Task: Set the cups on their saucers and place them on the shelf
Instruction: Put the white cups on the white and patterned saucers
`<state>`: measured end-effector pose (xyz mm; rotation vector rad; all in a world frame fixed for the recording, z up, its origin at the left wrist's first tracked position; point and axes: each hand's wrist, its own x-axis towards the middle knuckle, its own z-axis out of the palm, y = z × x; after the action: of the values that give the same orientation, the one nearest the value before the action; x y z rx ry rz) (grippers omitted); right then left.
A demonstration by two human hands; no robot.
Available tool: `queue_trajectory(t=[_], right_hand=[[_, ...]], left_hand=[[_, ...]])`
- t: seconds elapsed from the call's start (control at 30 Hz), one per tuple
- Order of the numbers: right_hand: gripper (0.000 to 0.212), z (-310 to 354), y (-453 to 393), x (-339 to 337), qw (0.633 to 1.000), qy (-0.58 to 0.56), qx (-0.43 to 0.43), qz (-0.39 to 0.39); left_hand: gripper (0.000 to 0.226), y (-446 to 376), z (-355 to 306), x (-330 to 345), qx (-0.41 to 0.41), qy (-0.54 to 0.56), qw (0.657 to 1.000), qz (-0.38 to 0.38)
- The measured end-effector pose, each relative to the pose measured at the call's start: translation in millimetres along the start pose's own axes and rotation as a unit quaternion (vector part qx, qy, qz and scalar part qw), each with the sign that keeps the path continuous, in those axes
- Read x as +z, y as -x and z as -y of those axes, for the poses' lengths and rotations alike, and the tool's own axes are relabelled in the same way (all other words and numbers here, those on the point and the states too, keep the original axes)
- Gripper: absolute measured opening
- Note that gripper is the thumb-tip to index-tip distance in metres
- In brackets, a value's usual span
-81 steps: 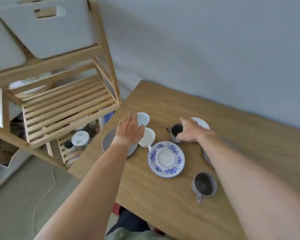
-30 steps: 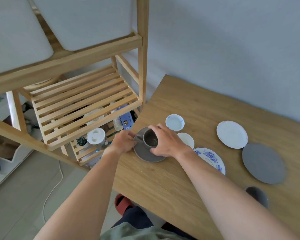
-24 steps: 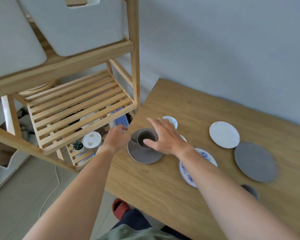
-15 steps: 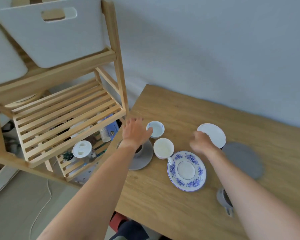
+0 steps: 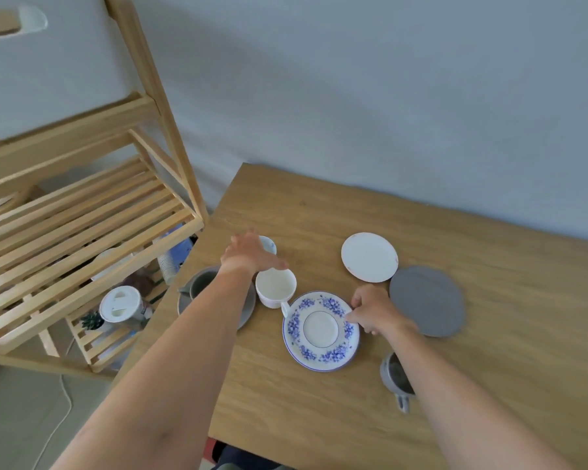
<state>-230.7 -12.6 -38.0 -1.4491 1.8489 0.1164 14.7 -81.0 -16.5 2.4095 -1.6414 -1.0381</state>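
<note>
The head view looks down on a wooden tabletop [image 5: 319, 412] with the slatted wooden shelf [image 5: 82, 225] off its left edge. The left hand [image 5: 248, 254] reaches forward with its fingers spread and loose, covering most of a small blue-patterned cup [image 5: 269, 244] at the far side; whether it touches that cup cannot be told. Just below its palm stands the white cup [image 5: 275, 290], upright, its handle pointing toward the blue-flowered saucer [image 5: 320, 330], which lies just beside it to the right. The right hand [image 5: 374, 312] is at that saucer's right rim, fingers curled in a light pinch on the edge.

The relation that matters is this pairing: the 2 patterned pieces sit on either side of the white cup, with the left hand nearer the small cup and the right hand already steadying the saucer. The likely next move is a short carry rightward and toward the person, past the white cup.

A grey cup [image 5: 202, 287] already sits on a grey saucer [image 5: 243, 312] under the left forearm, nearest the shelf. Further right lie a plain white saucer [image 5: 369, 256] and a second grey saucer [image 5: 426, 300], touching or overlapping at their edges, and another grey cup [image 5: 392, 371] stands half hidden by the right forearm.
</note>
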Motion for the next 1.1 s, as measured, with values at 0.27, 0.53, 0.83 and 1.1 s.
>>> queue_trajectory(t=[0.27, 0.53, 0.83, 1.1], right_hand=[[0.014, -1.4, -11.7, -6.7, 0.999, -0.013, -0.026, -0.017], [0.009, -10.7, -15.6, -6.4, 0.999, -0.034, -0.021, -0.037], [0.001, -17.5, -29.0, -3.6, 0.996, -0.042, -0.037, -0.074], [0.008, -16.2, -33.4, -9.2, 0.995, -0.028, -0.062, -0.071]], left_hand=[[0.11, 1.2, 2.7, 2.6, -0.016, 0.032, 0.999, 0.014], [0.095, 3.8, -7.2, 14.5, -0.018, -0.018, 0.999, -0.036], [0.068, 10.2, -33.1, 32.3, 0.083, -0.079, 0.989, -0.092], [0.075, 56.9, -48.3, 68.1, 0.256, -0.112, 0.958, -0.059]])
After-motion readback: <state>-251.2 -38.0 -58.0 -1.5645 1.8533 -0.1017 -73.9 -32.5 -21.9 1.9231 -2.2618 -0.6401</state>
